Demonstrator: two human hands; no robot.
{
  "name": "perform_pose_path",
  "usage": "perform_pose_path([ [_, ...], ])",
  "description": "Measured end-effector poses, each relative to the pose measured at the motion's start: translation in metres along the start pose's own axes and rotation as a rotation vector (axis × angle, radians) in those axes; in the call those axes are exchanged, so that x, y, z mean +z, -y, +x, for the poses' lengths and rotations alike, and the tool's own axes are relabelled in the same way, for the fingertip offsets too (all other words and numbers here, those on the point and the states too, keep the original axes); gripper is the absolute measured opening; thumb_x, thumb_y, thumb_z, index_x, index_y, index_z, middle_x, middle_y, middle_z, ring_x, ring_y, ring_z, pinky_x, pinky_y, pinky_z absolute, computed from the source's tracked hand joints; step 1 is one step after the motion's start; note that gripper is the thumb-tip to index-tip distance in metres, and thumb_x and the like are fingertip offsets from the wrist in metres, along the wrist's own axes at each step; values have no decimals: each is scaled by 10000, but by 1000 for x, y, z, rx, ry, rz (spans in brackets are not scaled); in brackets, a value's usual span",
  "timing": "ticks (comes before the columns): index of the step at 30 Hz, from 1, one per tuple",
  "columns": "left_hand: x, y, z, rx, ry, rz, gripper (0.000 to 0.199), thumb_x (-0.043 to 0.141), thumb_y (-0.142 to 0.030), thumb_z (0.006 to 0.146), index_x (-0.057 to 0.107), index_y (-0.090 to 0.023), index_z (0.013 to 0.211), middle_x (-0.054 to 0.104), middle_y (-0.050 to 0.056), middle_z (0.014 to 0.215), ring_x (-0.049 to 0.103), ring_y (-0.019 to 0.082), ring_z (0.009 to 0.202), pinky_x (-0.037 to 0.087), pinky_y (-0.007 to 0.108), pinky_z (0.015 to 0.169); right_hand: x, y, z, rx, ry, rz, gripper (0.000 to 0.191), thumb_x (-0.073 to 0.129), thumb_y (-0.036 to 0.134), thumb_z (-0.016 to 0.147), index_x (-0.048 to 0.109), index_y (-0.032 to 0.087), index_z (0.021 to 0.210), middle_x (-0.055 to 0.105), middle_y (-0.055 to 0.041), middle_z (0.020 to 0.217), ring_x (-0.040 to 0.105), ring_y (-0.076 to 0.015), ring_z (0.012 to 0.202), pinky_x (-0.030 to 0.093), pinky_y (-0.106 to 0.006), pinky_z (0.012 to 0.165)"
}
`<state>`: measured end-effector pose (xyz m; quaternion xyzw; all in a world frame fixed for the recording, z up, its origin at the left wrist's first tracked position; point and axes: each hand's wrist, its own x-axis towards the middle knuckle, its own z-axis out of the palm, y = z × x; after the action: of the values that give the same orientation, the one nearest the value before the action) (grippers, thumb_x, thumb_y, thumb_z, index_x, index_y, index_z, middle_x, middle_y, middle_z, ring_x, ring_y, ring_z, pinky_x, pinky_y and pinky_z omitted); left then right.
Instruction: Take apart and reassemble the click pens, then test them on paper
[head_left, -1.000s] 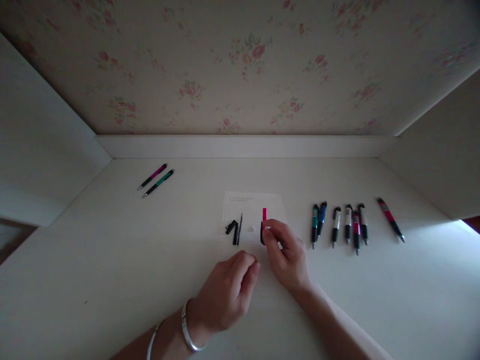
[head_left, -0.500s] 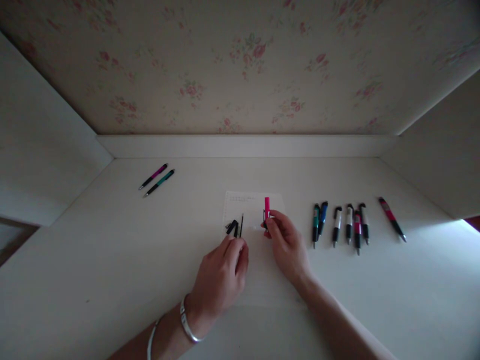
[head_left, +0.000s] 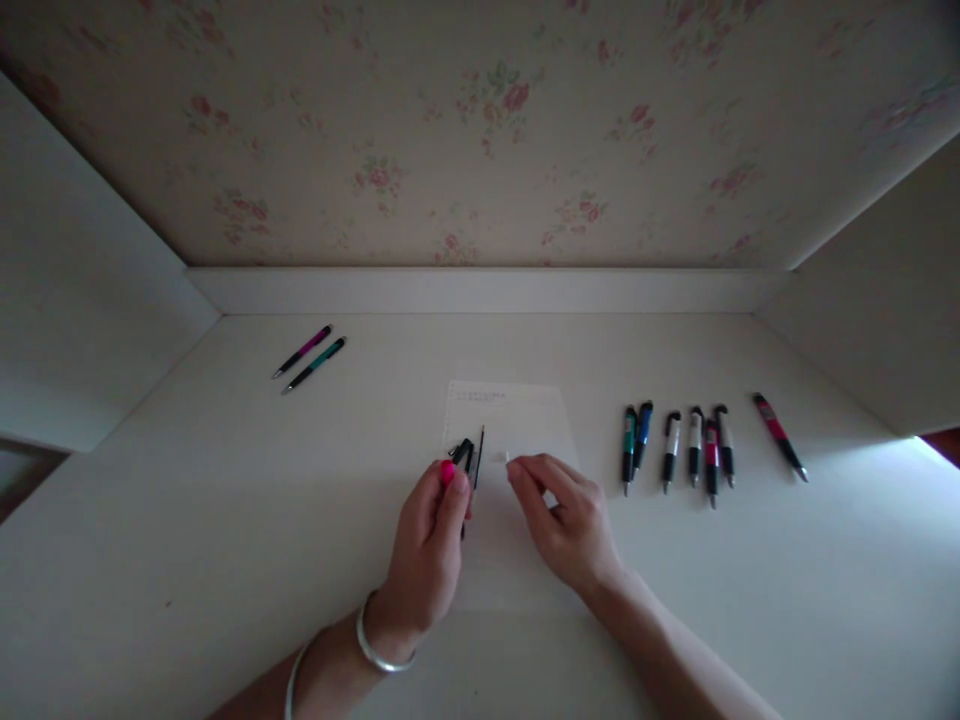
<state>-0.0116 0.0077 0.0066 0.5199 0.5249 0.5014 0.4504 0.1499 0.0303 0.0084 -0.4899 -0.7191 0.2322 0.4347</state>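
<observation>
The pink pen barrel (head_left: pixel 448 472) has moved from the right hand (head_left: pixel 568 520) to the left hand (head_left: pixel 427 548), sitting at 9 o'clock from the right fingertips, with one end showing between the left thumb and curled fingers wrapped around it. The right thumb and forefinger have come to a narrow point at a small pale piece (head_left: pixel 505 457) over the sheet of paper (head_left: pixel 517 415); whether they grip it or only touch it, I cannot tell. For so tiny a part, a light pinch with the very tips seems best, the left hand holding the barrel steady and clear of the slim refill (head_left: pixel 480 460) and black pen parts (head_left: pixel 461 452) at its 1 o'clock, which could roll if knocked. Against the earlier frame, the left hand is turned thumb-up instead of reaching knuckles-up, while the purple pen (head_left: pixel 302 351) and teal pen (head_left: pixel 315 365) at 10 o'clock lie as they did
</observation>
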Motion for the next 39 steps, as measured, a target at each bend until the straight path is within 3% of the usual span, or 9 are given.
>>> perform_pose_path([
  [2,1,1,0,-36,30,-21,355,406,-453,1048,489,-217,797,473,-20,708,454,148,662,400,277,640,2,-11,5,95,-44,-131,184,551,253,980,717,191,1029,722,-87,945,668,-195,761,532,-315,675],
  [5,2,1,1,-22,-25,11,297,412,-446,1048,492,-219,875,462,-21,745,432,148,668,391,279,638,4,-23,8,121,9,-275,244,555,252,964,710,187,1141,712,-112,1050,679,-233,849,548,-359,735],
  [8,3,3,1,9,-82,34,241,422,-428,1047,496,-222,948,479,-9,813,448,150,723,398,278,670,7,-23,5,34,41,-327,257,522,208,973,721,185,1133,710,-108,1001,667,-240,872,540,-379,776],
  [12,3,6,0,-32,-51,-37,238,437,-438,1038,499,-222,959,486,-8,807,461,147,708,411,272,645,8,-10,0,-171,136,-340,279,486,165,983,728,198,1119,699,-108,975,644,-225,850,519,-362,753],
  [14,3,7,1,-61,-57,-53,231,464,-441,1026,506,-222,964,486,-16,788,460,141,678,412,263,618,8,-6,-1,-206,171,-350,272,486,165,982,730,201,1097,699,-103,960,641,-223,830,512,-363,744],
  [17,3,7,3,-85,-59,-58,219,492,-431,1012,509,-223,946,477,-31,751,444,128,630,407,252,590,7,-10,1,-103,95,-379,245,494,181,977,732,195,1033,702,-101,948,657,-231,843,518,-372,770],
  [22,2,7,5,-88,-15,-32,227,498,-427,1006,503,-219,915,462,-43,708,428,121,592,398,248,572,8,-23,4,67,49,-480,265,586,294,939,694,199,1162,698,-119,1060,675,-285,911,534,-428,800],
  [35,2,3,3,-57,49,89,177,511,-372,999,549,-206,948,543,-5,807,517,152,731,427,261,661,8,-24,4,38,105,-507,212,555,251,982,762,219,1007,714,-95,997,677,-256,852,509,-399,769],
  [39,2,2,2,-59,96,106,204,497,-394,1010,545,-209,938,522,-15,782,500,150,716,421,264,660,8,-21,6,55,47,-303,218,532,239,994,746,199,993,723,-92,975,684,-234,831,532,-363,742],
])
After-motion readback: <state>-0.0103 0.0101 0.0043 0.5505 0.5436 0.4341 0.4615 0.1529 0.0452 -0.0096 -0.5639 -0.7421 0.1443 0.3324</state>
